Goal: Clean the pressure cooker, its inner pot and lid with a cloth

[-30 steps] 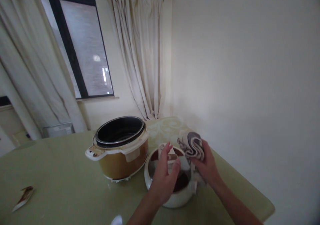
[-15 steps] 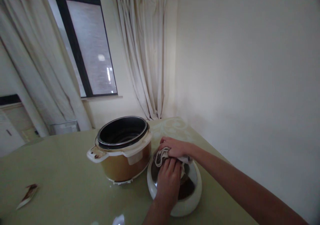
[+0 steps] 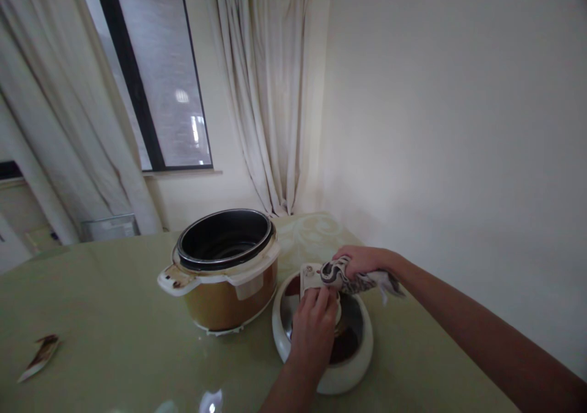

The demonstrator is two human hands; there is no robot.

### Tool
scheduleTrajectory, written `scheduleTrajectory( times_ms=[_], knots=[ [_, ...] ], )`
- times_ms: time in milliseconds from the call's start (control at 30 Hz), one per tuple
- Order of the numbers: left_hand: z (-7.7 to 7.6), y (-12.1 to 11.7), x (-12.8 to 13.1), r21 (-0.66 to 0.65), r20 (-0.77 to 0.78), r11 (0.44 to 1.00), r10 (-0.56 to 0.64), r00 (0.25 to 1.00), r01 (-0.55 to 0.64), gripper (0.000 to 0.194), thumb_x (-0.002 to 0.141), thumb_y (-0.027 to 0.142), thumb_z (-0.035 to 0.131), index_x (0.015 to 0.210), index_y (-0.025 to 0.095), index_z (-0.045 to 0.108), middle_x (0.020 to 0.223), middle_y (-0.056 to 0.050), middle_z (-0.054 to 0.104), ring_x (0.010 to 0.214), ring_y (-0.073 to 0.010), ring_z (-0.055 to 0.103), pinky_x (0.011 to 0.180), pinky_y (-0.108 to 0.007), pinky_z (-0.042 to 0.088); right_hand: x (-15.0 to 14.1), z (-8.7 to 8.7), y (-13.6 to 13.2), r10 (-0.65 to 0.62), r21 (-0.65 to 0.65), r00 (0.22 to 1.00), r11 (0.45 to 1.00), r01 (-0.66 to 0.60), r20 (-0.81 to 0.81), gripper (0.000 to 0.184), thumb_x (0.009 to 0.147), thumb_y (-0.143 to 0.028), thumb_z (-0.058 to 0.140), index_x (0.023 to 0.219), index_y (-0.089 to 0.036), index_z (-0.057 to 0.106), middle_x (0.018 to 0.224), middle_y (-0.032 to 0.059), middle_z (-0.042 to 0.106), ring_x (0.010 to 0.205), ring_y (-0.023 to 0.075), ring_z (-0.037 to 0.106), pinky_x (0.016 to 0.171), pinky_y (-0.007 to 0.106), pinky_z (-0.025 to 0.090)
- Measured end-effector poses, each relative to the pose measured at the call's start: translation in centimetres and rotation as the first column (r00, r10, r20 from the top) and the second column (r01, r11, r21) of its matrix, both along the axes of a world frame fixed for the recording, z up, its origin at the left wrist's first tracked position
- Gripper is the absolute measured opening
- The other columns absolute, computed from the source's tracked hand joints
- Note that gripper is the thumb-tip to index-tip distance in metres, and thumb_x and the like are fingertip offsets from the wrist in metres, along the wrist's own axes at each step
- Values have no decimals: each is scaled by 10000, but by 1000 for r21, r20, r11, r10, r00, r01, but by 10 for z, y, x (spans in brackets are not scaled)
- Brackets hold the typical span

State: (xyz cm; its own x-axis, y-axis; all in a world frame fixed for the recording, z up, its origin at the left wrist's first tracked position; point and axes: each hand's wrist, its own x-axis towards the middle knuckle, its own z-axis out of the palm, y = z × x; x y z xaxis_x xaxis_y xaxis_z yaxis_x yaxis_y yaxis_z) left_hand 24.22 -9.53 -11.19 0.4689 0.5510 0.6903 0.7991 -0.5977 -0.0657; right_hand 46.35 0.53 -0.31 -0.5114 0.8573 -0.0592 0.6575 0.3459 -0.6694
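Note:
A white cooker lid [image 3: 355, 364] lies on the green table, right of an open brown-and-cream cooker [image 3: 227, 278]. My left hand [image 3: 314, 333] is closed on the lid's cream handle [image 3: 310, 277] at its middle. My right hand [image 3: 362, 261] grips a bunched brown-and-white patterned cloth [image 3: 355, 278] and presses it against the far side of that handle. The cooker's dark inner pot [image 3: 224, 239] shows nothing inside.
The glossy green table [image 3: 114, 339] ends at a wall on the right. A small torn packet [image 3: 36, 355] lies at the table's left. Cream curtains [image 3: 270, 95] and a dark-framed window [image 3: 156, 77] are behind.
My right hand with the cloth moved from the lid's left side to the far right of the handle, uncovering the handle. My left hand stays on the handle.

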Motion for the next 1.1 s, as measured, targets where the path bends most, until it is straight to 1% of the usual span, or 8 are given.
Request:
scheduleTrajectory(
  times_ms=[200,333,467,633,733,933,1033,1100],
  knots=[
    [0,3,-4,49,29,997,-61,998,59,436,923,61,719,1350,145,688,1136,-77,715,1020,-247,687,856,-384,652,-64,5,12,130,182,977,970,-160,168,318,635,-208,779,943,-228,859,902,3,779,837,204,676,804,282,533],
    [0,5,-20,-1,147,993,-114,982,115,388,919,84,755,1282,218,723,1156,-43,741,1050,-222,705,870,-339,641,-97,4,19,129,196,940,961,-197,315,389,719,-273,775,1098,-214,840,1066,54,777,1008,250,681,904,308,528],
    [6,7,-38,-148,322,981,-71,944,125,323,916,158,815,1199,301,760,1194,9,776,1151,-213,700,1027,-369,595,-70,2,14,72,169,936,976,-137,344,347,737,-267,744,1067,-210,835,1044,50,770,1016,255,674,893,302,525],
    [15,8,-44,-198,237,971,-87,968,135,238,948,205,794,1154,323,779,1168,19,787,1125,-222,700,982,-362,585,-12,4,-2,10,62,909,997,-39,416,264,685,-215,713,921,-176,823,762,2,703,723,197,631,690,270,493],
    [20,7,-42,-228,175,969,-59,983,99,205,966,230,777,1150,322,773,1140,18,782,1084,-224,703,927,-356,583,-7,9,-7,18,61,909,997,-48,417,267,694,-221,711,931,-169,823,771,12,696,736,202,628,700,276,496],
    [29,4,-43,-293,59,956,11,998,7,137,988,261,746,1119,298,752,1104,6,770,1098,-238,693,908,-369,567,-83,6,7,185,205,938,946,-251,295,594,770,-197,703,1362,-198,748,1216,104,716,1115,266,654,1035,366,516],
    [29,4,-43,-302,11,953,39,999,-34,143,981,233,738,1114,286,744,1101,-3,762,1079,-239,692,880,-365,563,-122,-2,18,277,202,920,920,-337,277,582,790,-111,637,1352,-203,753,1195,110,736,1094,257,654,1028,378,531],
    [27,4,-44,-286,2,957,46,999,-43,136,980,214,727,1098,280,743,1090,-4,760,1071,-236,694,872,-361,564,-130,-6,20,291,176,916,922,-345,275,529,791,-72,608,1268,-203,794,1188,103,761,1126,250,649,1047,363,523]
  ],
)
